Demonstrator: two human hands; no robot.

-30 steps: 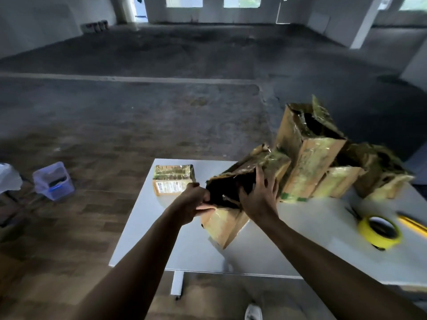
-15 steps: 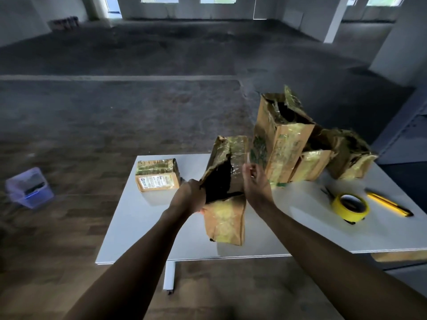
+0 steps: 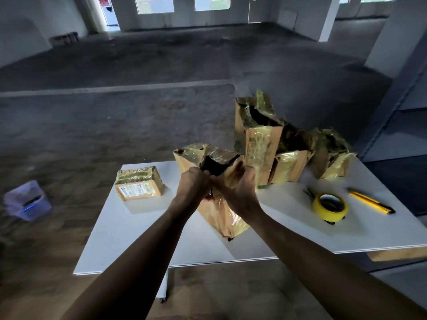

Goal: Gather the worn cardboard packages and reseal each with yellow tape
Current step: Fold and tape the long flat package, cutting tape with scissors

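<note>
On the white table, near the middle, is the worn package that both hands hold. It is brown cardboard, crumpled and torn, with shiny yellow film stuck over its sides. Its top is open and dark inside, and the flaps stick up, all bent. It leans, with one bottom corner down at the table.

The left hand is curled tight on the near edge of the open top. The right hand grips the flap beside it, and the two hands touch.

From this package, a small flat package with a white label lies at 9 o'clock, well apart. A tall open package stands at 1 o'clock, just behind. More crumpled packages pile up at 2 o'clock. The yellow tape roll lies at 3 o'clock, with a yellow cutter near it.
</note>
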